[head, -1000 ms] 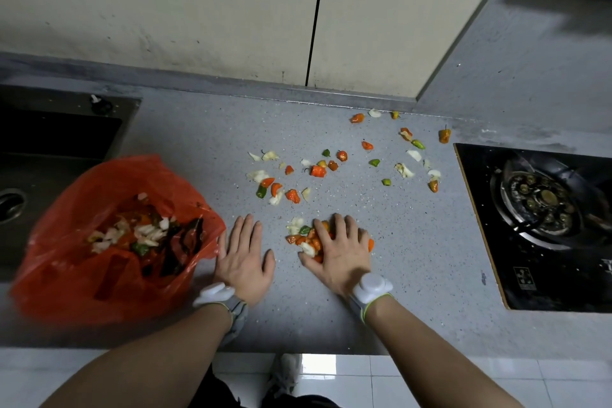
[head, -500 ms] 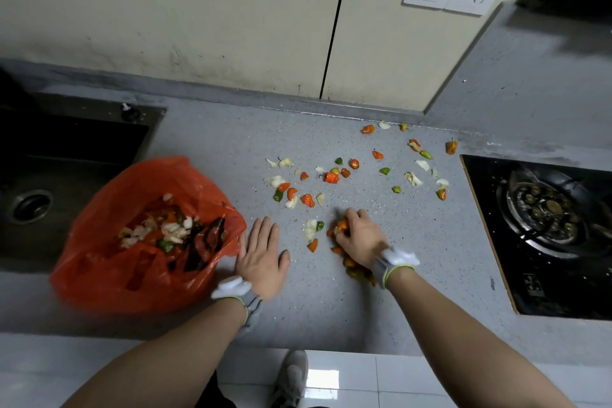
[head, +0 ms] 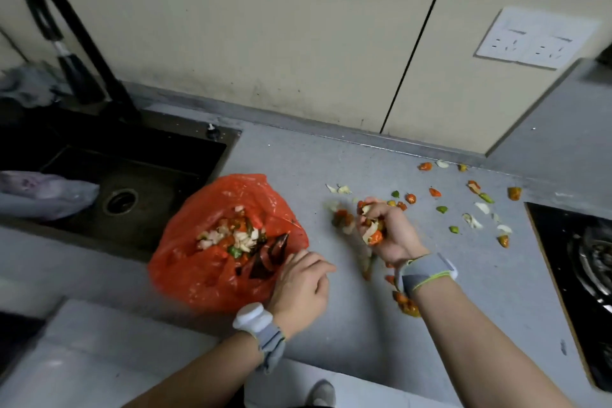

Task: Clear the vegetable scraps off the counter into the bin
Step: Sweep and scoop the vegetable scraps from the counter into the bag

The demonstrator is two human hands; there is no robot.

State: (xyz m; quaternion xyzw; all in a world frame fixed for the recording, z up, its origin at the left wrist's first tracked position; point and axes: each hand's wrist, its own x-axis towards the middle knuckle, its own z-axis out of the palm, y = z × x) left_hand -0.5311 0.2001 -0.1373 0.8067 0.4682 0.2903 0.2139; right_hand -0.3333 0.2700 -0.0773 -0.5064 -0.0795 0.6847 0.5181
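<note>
An open red plastic bag (head: 198,258) lies on the grey counter (head: 463,291) beside the sink, with chopped vegetable scraps inside. My right hand (head: 387,235) is lifted just off the counter, right of the bag, closed on a handful of orange, white and green scraps (head: 371,228). My left hand (head: 304,281) rests at the bag's right edge with fingers curled; whether it grips the plastic is unclear. More scraps (head: 477,205) are scattered toward the back right, and a few (head: 405,303) lie under my right wrist.
A black sink (head: 132,182) with a black tap (head: 69,43) lies left of the bag, a crumpled clear bag (head: 43,192) in it. A black gas hob (head: 583,275) borders the counter on the right. The wall carries two sockets (head: 533,40).
My right hand has closed on a handful of scraps and lifted it leftward toward the bag. My left hand has shifted from flat on the counter to the bag's edge, fingers curling.
</note>
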